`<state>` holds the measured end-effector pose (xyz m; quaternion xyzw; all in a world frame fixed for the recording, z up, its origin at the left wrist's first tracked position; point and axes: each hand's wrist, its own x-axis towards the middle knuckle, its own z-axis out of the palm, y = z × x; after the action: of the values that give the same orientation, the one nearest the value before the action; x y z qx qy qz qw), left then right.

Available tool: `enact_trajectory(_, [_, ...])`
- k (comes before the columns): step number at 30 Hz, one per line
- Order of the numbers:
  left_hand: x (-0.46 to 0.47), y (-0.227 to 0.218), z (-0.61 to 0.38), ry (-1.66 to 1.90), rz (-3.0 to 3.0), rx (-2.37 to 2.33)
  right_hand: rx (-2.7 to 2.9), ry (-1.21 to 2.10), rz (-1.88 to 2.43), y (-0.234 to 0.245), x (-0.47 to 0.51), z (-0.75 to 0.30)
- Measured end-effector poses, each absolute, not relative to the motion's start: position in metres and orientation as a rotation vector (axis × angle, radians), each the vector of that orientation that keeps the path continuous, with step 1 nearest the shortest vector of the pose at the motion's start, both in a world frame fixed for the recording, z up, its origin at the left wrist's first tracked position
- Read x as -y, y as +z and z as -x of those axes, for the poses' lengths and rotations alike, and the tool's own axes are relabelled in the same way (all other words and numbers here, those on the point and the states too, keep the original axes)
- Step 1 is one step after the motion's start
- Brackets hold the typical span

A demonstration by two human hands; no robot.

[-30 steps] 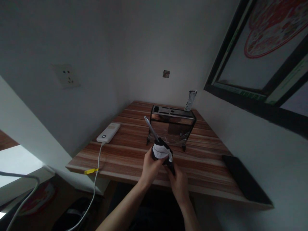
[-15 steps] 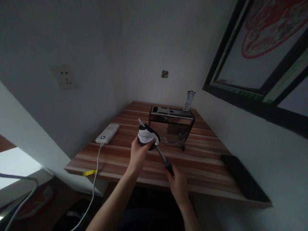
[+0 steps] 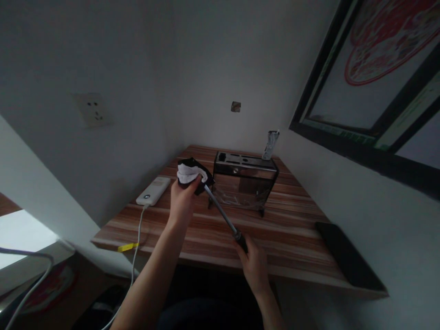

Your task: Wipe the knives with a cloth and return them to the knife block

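Note:
My left hand (image 3: 183, 197) is closed on a black-and-white cloth (image 3: 189, 173), its thumb pressing the white side. The cloth wraps round the upper end of a slim metal-shafted tool (image 3: 222, 210) and hides its tip. My right hand (image 3: 253, 261) grips the black handle of this tool, whose exact kind I cannot make out. The shaft slants up and left between the hands. Behind it stands a rack (image 3: 245, 160) with a slotted metal top and clear sides, and a silvery strip-like piece (image 3: 271, 144) sticks up from its right end.
The wood-grain table (image 3: 292, 247) fits into a wall corner. On its left lie a white power bank (image 3: 153, 190) with a cable (image 3: 139, 238) and a yellow tag (image 3: 127, 247). A flat black object (image 3: 349, 254) rests at the right edge. A framed panel (image 3: 364, 91) hangs on the right.
My left hand and the cloth have moved up and left along the shaft, now covering the tip that showed before. More shaft is bare. My right hand has hardly moved.

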<state>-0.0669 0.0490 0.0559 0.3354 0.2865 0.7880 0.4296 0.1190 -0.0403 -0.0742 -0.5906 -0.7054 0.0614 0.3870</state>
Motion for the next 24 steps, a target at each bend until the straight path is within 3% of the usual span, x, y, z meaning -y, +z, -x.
enact_trajectory(24, [-0.049,0.058,0.063,1.979,-0.844,-0.656,1.801,0.127,1.511,-0.08,0.039,-0.121])
